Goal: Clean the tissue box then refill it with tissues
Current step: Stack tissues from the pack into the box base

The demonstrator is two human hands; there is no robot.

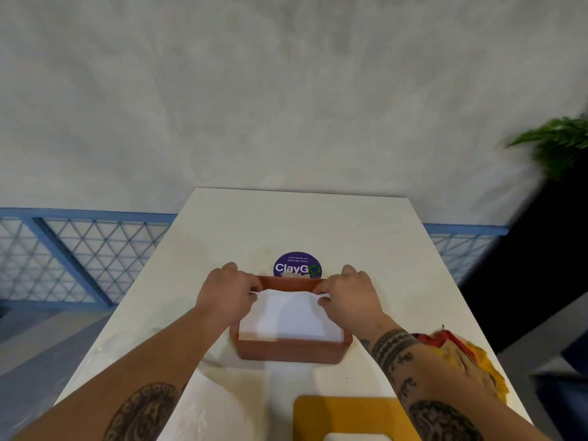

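As the rust-brown plastic tissue box (pixel 288 350) sits on the white bench (pixel 318 224), left hand (pixel 227 294) and right hand (pixel 350 296) — each grip clamped — pinch far corners of the white tissue stack (pixel 289 316).

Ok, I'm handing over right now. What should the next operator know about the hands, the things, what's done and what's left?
Left hand: pinches the far left corner of the tissues.
Right hand: pinches their far right corner.
Box: open, mid-table, with the tissues lying in it; their far edge looks not quite flat.
Lid: off, at the table's near edge.
Cloth: on the right, by the right forearm.
Done: tissues are in the box. Whether the box has been wiped cannot be told.
Left: likely press the stack flat, let go, then fit the lid.
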